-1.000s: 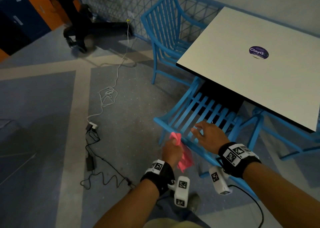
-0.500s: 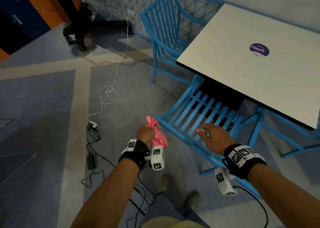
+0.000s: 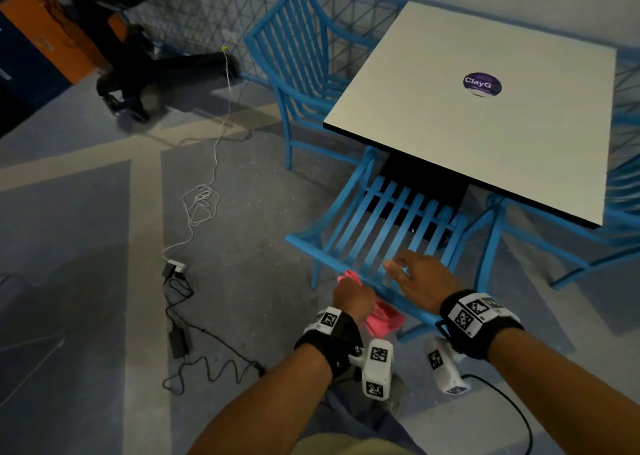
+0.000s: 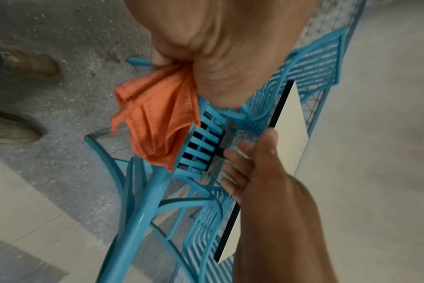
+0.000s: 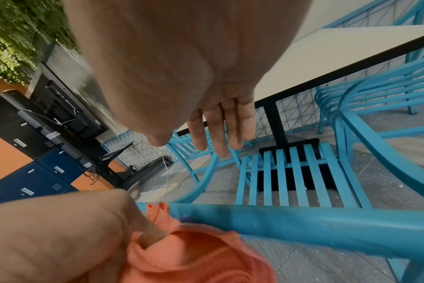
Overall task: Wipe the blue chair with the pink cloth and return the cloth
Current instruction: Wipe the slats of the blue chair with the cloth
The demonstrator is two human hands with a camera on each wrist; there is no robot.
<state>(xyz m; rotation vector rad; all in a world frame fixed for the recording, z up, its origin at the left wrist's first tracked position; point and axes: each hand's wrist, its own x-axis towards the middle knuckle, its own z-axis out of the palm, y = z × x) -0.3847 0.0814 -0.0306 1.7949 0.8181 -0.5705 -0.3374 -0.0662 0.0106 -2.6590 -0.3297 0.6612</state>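
Head view: left hand (image 3: 353, 299) grips pink cloth (image 3: 384, 319) against blue chair (image 3: 381, 219) (top rail); right hand (image 3: 422, 281) spread.

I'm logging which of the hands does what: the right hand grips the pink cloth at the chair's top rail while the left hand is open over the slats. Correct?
Not quite: the hands are swapped. The left hand grips the pink cloth at the blue chair's top rail, and the right hand is open over the slats. The head view shows this, and the left wrist view confirms the grip.
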